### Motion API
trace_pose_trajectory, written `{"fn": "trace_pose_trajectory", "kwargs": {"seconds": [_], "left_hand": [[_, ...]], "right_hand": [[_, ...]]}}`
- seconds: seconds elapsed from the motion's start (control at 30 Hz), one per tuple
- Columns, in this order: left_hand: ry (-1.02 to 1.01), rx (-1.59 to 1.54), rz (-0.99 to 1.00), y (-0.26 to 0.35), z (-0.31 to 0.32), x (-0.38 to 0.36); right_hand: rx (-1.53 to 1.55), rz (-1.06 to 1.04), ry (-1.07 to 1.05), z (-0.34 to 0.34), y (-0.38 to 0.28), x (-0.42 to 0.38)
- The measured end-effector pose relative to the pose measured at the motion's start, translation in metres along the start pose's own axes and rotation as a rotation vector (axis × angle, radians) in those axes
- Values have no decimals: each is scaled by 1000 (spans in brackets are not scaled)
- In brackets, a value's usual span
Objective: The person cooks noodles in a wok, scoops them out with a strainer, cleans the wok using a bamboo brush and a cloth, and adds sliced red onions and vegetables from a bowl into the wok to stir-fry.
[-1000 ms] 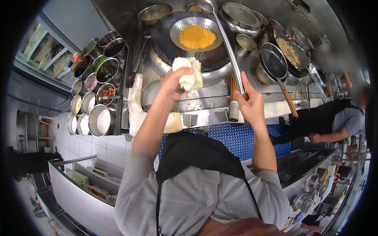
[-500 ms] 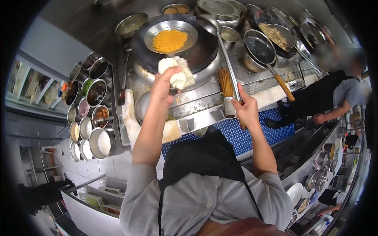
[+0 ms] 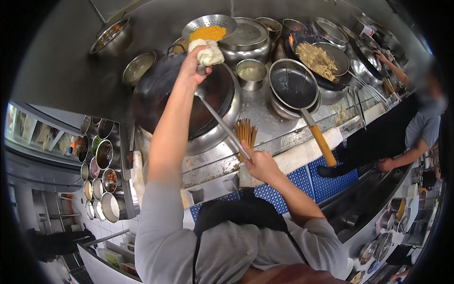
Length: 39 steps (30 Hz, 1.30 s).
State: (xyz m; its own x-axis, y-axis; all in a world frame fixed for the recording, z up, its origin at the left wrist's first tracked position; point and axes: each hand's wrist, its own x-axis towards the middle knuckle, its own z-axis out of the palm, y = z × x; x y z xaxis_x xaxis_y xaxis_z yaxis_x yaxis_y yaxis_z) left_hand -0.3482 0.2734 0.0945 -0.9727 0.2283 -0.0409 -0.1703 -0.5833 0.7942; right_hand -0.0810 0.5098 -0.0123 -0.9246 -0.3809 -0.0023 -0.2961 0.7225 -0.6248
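My left hand [image 3: 193,64] is closed around the handle of a perforated strainer [image 3: 228,23], with a folded white cloth [image 3: 211,54] in the grip. A mound of yellow shreds [image 3: 208,32] lies in the strainer, which is beyond the wok at the back of the range. In my right hand [image 3: 265,165] is the long metal handle of a ladle [image 3: 220,122]; it slants up over the wok [image 3: 215,102], and its bowl is hidden by my left arm. The wok's dark inside shows no food. A bamboo brush [image 3: 246,135] stands just beyond my right hand.
To the right sit a wooden-handled strainer [image 3: 293,85] on a bowl and a second wok with pale strips in a strainer [image 3: 317,59]. A lidded pot [image 3: 243,35] stands behind. Several ingredient tins [image 3: 109,206] line the left. A co-worker [image 3: 416,123] stands at right.
My left hand has carried the strainer of yellow shreds from over the wok to the back. My right hand has moved left, bringing the ladle across the wok.
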Motion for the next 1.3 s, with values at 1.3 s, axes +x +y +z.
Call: {"fn": "trace_pose_trajectory", "kwargs": {"seconds": [1.3], "left_hand": [[343,147,-195,-115,31,226]], "right_hand": [[157,97,-208,-22,28,19]]}}
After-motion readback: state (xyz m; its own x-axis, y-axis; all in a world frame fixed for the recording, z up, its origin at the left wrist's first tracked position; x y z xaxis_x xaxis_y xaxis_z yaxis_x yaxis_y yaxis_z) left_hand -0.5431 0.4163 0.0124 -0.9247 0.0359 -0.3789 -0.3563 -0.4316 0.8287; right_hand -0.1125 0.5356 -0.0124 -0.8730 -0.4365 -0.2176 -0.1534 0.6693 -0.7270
